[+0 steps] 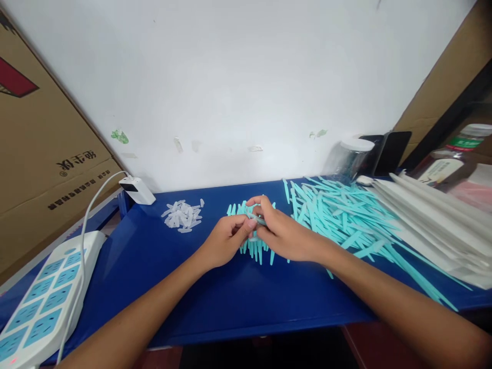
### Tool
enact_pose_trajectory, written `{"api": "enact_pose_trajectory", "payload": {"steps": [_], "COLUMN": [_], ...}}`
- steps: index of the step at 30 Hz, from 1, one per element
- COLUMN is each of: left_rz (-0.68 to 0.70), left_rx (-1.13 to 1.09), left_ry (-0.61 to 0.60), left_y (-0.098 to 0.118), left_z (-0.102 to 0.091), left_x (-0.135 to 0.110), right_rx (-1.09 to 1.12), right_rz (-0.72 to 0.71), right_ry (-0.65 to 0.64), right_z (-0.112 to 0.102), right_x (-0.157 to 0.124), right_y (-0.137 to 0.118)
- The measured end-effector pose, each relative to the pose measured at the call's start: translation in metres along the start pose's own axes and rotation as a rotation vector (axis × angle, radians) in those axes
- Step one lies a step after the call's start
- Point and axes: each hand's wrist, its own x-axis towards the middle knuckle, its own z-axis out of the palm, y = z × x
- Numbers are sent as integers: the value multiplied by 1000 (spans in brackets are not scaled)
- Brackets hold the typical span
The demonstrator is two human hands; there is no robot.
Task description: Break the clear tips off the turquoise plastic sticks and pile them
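Lower left, cut by the frame edge: white power strip [42, 302], glossy plastic, light-blue socket panels, white cable looping up.
Bottom to centre: blue table [215, 307], smooth, slightly shiny, front lip visible.
Frame centre: left hand [225, 241] and right hand [284, 233] touching, both closed in a pinch on one teal stick [257, 219]. Thin, flat, matte plastic, tapered shape. Mostly hidden by fingers, only a short grey-teal stretch showing between the thumbs. Cannot tell whether a cap sits on it.
Just under the hands: small teal batch [253, 251], pointed tips fanning toward the near edge, upper part covered by the hands.
Right of centre: big loose teal pile [346, 215], same long slim slivers, criss-crossed.
Far right, cut off: stack of white sleeves [434, 220], long, flat, papery.
Left of centre: heap of clear caps [182, 214], small, translucent, frosted.
Further back, left: white charger [136, 189] at the table's rear corner.
Back right: clear jar [348, 156] with white lid, contents unreadable; dark phone [392, 151] leaning; bottle [457, 154], label too blurred to read.
Upper left: brown cardboard box [42, 154], printed text.
Behind everything: white wall [246, 77], matte, a few tape scraps.
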Motion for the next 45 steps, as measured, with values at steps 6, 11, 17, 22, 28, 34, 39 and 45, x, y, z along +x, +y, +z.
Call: {"api": "enact_pose_trajectory", "payload": {"steps": [6, 11, 17, 22, 28, 34, 39, 45], "left_rz": [58, 233, 202, 133, 93, 29, -137, -548], "left_rx": [61, 340, 499, 540, 497, 433, 961, 1335], "left_ry": [104, 47, 243, 365, 259, 438, 686, 384], "left_y": [5, 9, 3, 1, 3, -3, -15, -25], "left_z": [-1, 3, -11, -37, -44, -81, -127, -131], "left_x": [-4, -7, -2, 4, 8, 6, 2, 3], "right_rx": [-81, -59, -67, -142, 18, -28, -293, -352], "right_rz": [2, 5, 33, -40, -7, 30, 205, 394], "right_ry": [-8, -43, -41, -83, -160, -101, 29, -86], "right_z": [0, 8, -10, -27, -31, -46, -64, -50], "right_x": [0, -6, -5, 3, 9, 9, 8, 7], "right_y": [-2, -11, -7, 13, 16, 24, 48, 43]}}
